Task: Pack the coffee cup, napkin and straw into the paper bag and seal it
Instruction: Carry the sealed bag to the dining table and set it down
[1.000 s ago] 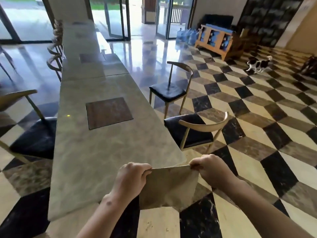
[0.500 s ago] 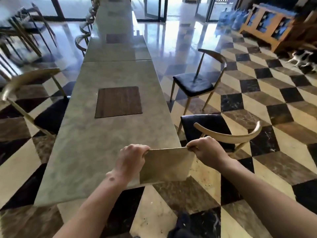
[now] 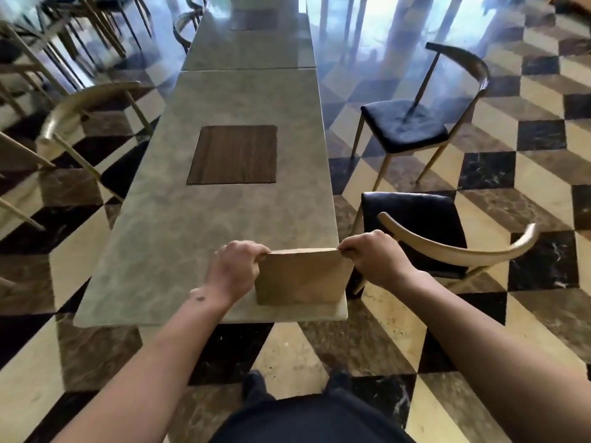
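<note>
A brown paper bag stands upright on the near right corner of the grey marble table. Its top edge is closed flat. My left hand grips the bag's top left corner, and my right hand pinches the top right corner. No coffee cup, napkin or straw shows in the head view; whatever the bag holds is hidden.
A dark wooden square inlay sits in the table's middle. A black-seated chair stands close at the right, another chair farther back, and a chair at the left. The floor is checkered marble.
The bag has come from hanging off the table's near edge to standing on the table's corner. The view has tilted down and drawn closer to the table. Both hands kept their hold.
</note>
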